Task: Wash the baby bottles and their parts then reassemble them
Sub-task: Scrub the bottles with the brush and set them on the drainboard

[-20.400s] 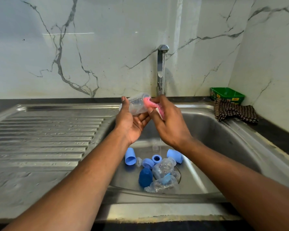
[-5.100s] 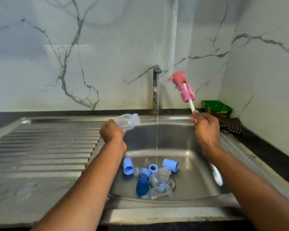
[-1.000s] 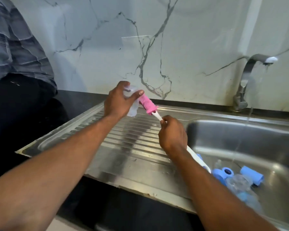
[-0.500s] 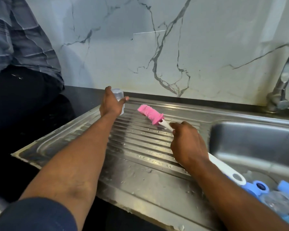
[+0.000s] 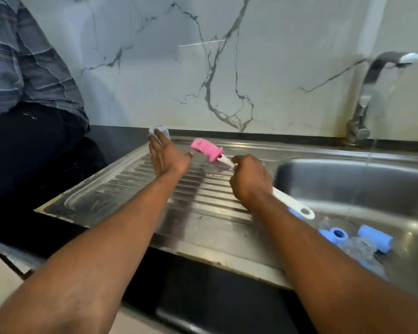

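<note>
A white marble-veined wall backs a black counter (image 5: 121, 135) that carries a stainless steel sink unit with a ribbed draining board (image 5: 179, 194) and a deep basin (image 5: 348, 179), where a thin stream of water falls from the curved steel tap (image 5: 372, 92). The left hand (image 5: 165, 156) reaches to the far corner of the draining board, its fingers extended against a small clear plastic baby bottle (image 5: 160, 131) standing there; its grip looks released. The right hand (image 5: 250, 177) is clenched round the white handle of a pink-headed bottle brush (image 5: 206, 149), held above the board. Light blue caps and rings (image 5: 374, 237) and clear bottle parts (image 5: 357, 247) lie in the basin. A person in a striped grey shirt (image 5: 22, 68) stands at left.
</note>
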